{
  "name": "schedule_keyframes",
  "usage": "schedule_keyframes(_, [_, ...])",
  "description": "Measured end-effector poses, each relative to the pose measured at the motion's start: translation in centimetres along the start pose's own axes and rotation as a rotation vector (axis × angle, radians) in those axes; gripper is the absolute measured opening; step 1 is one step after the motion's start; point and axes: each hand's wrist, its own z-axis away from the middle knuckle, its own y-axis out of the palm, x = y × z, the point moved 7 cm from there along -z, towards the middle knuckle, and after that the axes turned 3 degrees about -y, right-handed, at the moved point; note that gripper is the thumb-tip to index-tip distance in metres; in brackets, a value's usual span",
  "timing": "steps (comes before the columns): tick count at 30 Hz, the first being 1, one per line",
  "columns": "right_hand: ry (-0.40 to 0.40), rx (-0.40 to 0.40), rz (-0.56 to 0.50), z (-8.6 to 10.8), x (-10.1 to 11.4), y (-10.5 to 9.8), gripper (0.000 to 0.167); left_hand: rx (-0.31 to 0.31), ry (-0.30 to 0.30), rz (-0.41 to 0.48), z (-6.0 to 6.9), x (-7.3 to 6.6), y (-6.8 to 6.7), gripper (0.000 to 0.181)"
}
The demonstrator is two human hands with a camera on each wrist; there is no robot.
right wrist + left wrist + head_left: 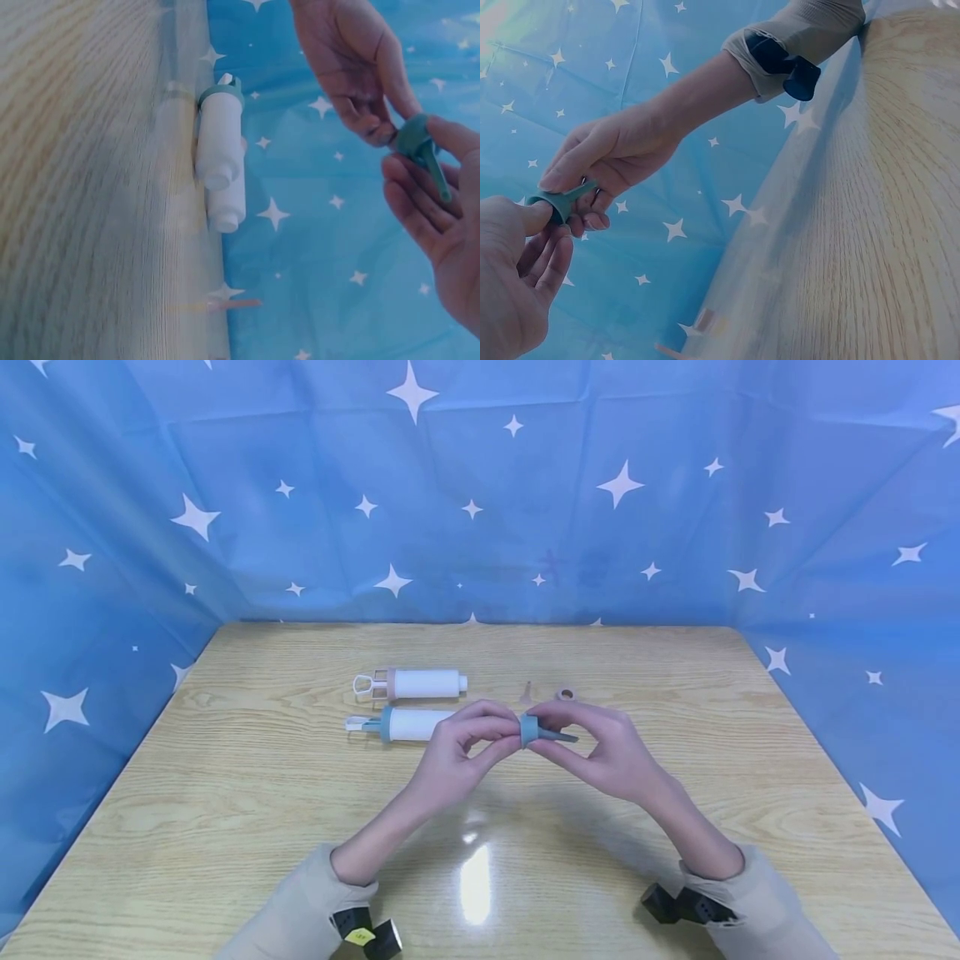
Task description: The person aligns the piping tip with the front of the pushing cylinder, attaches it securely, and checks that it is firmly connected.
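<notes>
Above the table, both hands meet at a teal ring cap (529, 731) with a tapering teal nozzle (557, 736) pointing right out of it. My left hand (468, 752) pinches the cap's left side between thumb and fingers. From the other side, my right hand (607, 752) grips the cap with thumb and fingertips, the nozzle running into the space under its palm. In the right wrist view the nozzle (433, 174) slants downward from the cap. Partly behind the left hand lies a white syringe-like tube with a teal collar (386, 724).
Beyond it lies a similar white tube with a pink collar (426, 683), its handle to the left. A small pink nozzle (526, 693) and a pink ring (566, 694) are farther back, behind the hands. Blue starred cloth (480, 543) surrounds the wooden table (225, 810).
</notes>
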Motion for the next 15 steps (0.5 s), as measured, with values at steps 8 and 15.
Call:
schedule_keyframes(8, [-0.015, -0.032, 0.011, 0.02, -0.12, -0.15, 0.037, -0.022, -0.006, 0.005, -0.04, -0.07, -0.18, 0.013])
schedule_keyframes(15, [-0.002, -0.040, 0.014, 0.09, -0.32, -0.30, 0.037, -0.031, 0.002, 0.001, -0.19, -0.22, -0.49, 0.014])
